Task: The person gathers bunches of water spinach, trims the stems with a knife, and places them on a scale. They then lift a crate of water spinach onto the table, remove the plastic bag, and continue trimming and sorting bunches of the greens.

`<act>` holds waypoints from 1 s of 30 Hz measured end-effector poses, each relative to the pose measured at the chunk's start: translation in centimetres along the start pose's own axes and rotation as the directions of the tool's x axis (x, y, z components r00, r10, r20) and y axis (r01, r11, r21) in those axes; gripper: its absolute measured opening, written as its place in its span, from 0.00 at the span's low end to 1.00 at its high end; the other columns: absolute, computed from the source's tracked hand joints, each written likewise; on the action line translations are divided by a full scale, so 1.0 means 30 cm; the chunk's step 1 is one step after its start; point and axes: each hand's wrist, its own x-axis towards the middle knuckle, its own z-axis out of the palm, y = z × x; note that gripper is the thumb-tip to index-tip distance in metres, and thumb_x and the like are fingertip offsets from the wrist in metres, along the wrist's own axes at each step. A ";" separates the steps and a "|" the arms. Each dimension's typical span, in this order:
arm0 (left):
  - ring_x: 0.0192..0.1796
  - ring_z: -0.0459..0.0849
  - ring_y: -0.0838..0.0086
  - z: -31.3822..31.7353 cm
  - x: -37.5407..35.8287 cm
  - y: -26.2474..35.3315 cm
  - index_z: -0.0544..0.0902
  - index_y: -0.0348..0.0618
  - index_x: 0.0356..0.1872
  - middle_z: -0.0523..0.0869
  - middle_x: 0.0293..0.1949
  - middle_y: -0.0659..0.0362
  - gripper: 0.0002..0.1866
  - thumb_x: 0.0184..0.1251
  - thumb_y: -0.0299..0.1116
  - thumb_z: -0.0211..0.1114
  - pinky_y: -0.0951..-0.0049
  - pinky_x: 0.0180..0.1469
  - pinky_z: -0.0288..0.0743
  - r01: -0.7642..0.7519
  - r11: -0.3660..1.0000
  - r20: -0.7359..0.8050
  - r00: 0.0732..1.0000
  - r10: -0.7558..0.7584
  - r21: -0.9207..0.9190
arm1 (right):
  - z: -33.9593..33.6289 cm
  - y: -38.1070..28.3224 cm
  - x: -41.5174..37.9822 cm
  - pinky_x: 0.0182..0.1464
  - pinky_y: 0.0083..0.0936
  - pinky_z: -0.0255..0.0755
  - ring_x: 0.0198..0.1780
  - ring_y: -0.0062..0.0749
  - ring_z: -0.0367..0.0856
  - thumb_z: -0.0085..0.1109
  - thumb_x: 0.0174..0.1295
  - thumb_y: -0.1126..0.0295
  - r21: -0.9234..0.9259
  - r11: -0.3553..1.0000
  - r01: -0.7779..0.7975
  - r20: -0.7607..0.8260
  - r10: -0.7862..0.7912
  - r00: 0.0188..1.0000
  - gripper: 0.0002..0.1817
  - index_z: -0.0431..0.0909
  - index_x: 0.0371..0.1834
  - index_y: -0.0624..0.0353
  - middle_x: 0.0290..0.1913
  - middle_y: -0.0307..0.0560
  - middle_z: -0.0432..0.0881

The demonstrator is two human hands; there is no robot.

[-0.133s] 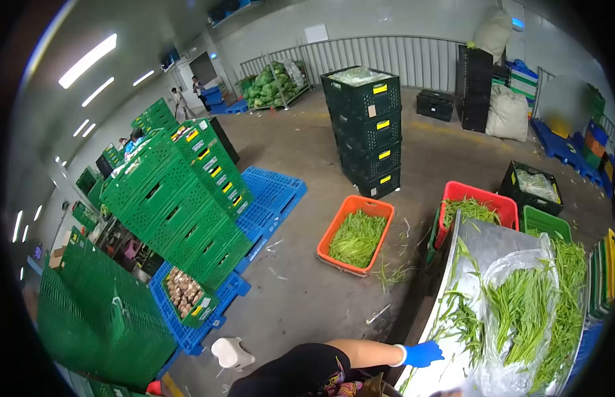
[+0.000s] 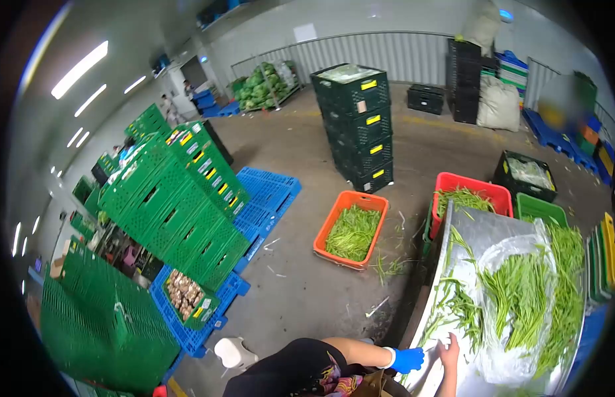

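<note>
My left hand (image 2: 407,359), in a blue glove with a white cuff, is over the near left edge of the metal table (image 2: 483,223). Its fingers look slightly apart, with nothing visible in them. Just right of it, my bare right hand (image 2: 448,351) reaches up from the bottom edge, thumb and fingers apart and holding nothing I can see. Loose leafy green stalks (image 2: 458,308) are scattered beyond both hands. A clear plastic bag (image 2: 513,370) lies spread to the right, with a heap of long green stalks (image 2: 519,298) on it.
An orange crate (image 2: 319,248) of greens stands on the floor. Red (image 2: 503,198) and green crates (image 2: 542,210) adjoin the table's far end. Dark stacked crates (image 2: 357,126) stand ahead. Green crates (image 2: 168,218) on blue pallets (image 2: 271,192) and a white stool (image 2: 233,352) are left.
My right hand has come up into view from the bottom edge. My left glove has shifted slightly left and down the picture. The whole view has tilted a little.
</note>
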 end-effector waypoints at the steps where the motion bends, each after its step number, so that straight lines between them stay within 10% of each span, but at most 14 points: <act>1: 0.52 0.77 0.50 0.025 0.039 0.036 0.85 0.44 0.36 0.82 0.44 0.48 0.12 0.48 0.33 0.63 0.53 0.62 0.67 -0.069 0.995 -0.009 0.998 0.069 0.070 | -0.052 -0.069 0.011 0.49 0.31 0.77 0.52 0.38 0.82 0.60 0.54 0.79 -0.001 0.990 0.143 -0.039 -0.143 0.989 0.26 0.74 0.60 0.65 0.50 0.54 0.83; 5: 0.52 0.76 0.51 0.147 -0.006 -0.057 0.84 0.41 0.44 0.82 0.46 0.49 0.19 0.47 0.34 0.69 0.56 0.58 0.72 0.143 0.957 -0.027 0.988 -0.155 -0.254 | -0.055 -0.208 -0.122 0.40 0.27 0.77 0.41 0.32 0.83 0.58 0.58 0.79 0.193 0.981 0.025 -0.113 -0.003 0.994 0.20 0.77 0.56 0.61 0.43 0.48 0.84; 9: 0.52 0.78 0.52 -0.047 0.192 -0.254 0.81 0.41 0.52 0.82 0.48 0.48 0.20 0.55 0.29 0.65 0.58 0.58 0.72 0.056 0.986 -0.027 0.998 -0.061 -0.156 | -0.149 0.006 -0.387 0.46 0.37 0.78 0.41 0.45 0.85 0.61 0.58 0.66 -0.234 0.953 -0.192 -0.034 0.189 0.981 0.18 0.80 0.53 0.56 0.40 0.51 0.86; 11: 0.54 0.78 0.53 -0.021 0.248 -0.476 0.80 0.40 0.53 0.81 0.50 0.47 0.21 0.55 0.28 0.66 0.57 0.59 0.72 0.100 0.898 -0.152 0.972 -0.181 -0.428 | -0.137 0.068 -0.544 0.46 0.42 0.78 0.42 0.50 0.84 0.60 0.57 0.64 -0.412 0.866 -0.283 -0.051 0.289 0.956 0.17 0.82 0.49 0.55 0.40 0.52 0.86; 13: 0.56 0.81 0.50 -0.084 0.347 -0.699 0.82 0.39 0.53 0.83 0.52 0.44 0.23 0.54 0.33 0.70 0.58 0.62 0.73 0.116 0.976 -0.258 0.952 -0.162 -0.183 | -0.126 0.116 -0.672 0.45 0.41 0.78 0.41 0.49 0.85 0.60 0.56 0.64 -0.346 0.842 -0.414 -0.099 0.406 0.909 0.15 0.82 0.46 0.56 0.37 0.52 0.86; 17: 0.53 0.85 0.53 -0.469 0.456 -0.838 0.83 0.40 0.54 0.86 0.51 0.46 0.22 0.62 0.41 0.66 0.59 0.60 0.76 0.374 0.789 0.288 0.922 -0.260 -0.487 | -0.153 -0.088 -0.710 0.47 0.41 0.77 0.43 0.52 0.83 0.63 0.57 0.69 -0.064 0.788 -0.612 -0.343 0.558 0.755 0.14 0.81 0.46 0.59 0.40 0.54 0.85; 18: 0.51 0.85 0.53 -0.546 0.522 -0.811 0.85 0.41 0.52 0.87 0.49 0.46 0.20 0.63 0.42 0.65 0.58 0.57 0.77 0.368 0.876 0.345 0.903 -0.256 -0.312 | -0.176 -0.117 -0.670 0.48 0.41 0.76 0.45 0.53 0.83 0.62 0.57 0.71 -0.056 0.786 -0.615 -0.415 0.542 0.731 0.14 0.81 0.47 0.60 0.42 0.56 0.84; 20: 0.46 0.86 0.51 -0.761 0.643 -0.751 0.87 0.44 0.47 0.88 0.44 0.46 0.17 0.65 0.43 0.62 0.56 0.51 0.79 0.267 0.960 0.467 0.841 -0.274 0.082 | -0.201 -0.148 -0.550 0.53 0.42 0.74 0.51 0.55 0.79 0.62 0.56 0.73 -0.085 0.808 -0.583 -0.567 0.442 0.695 0.16 0.79 0.49 0.61 0.48 0.58 0.82; 25: 0.51 0.85 0.52 -0.736 1.018 -0.599 0.85 0.42 0.52 0.87 0.48 0.46 0.17 0.63 0.33 0.65 0.58 0.57 0.77 -0.188 0.940 -0.087 0.982 0.170 -0.284 | -0.468 -0.253 -0.080 0.65 0.41 0.67 0.63 0.52 0.71 0.58 0.52 0.80 -0.307 0.842 -0.443 -0.730 0.090 0.678 0.25 0.74 0.57 0.63 0.59 0.56 0.76; 30: 0.60 0.79 0.51 -0.582 1.292 -0.416 0.76 0.41 0.62 0.80 0.59 0.45 0.28 0.59 0.35 0.69 0.57 0.64 0.71 -0.439 0.878 -0.002 0.894 0.447 -0.190 | -0.557 -0.101 0.142 0.71 0.49 0.58 0.63 0.46 0.74 0.56 0.57 0.74 -0.564 0.611 -0.555 -0.683 0.033 0.730 0.22 0.76 0.58 0.58 0.58 0.52 0.78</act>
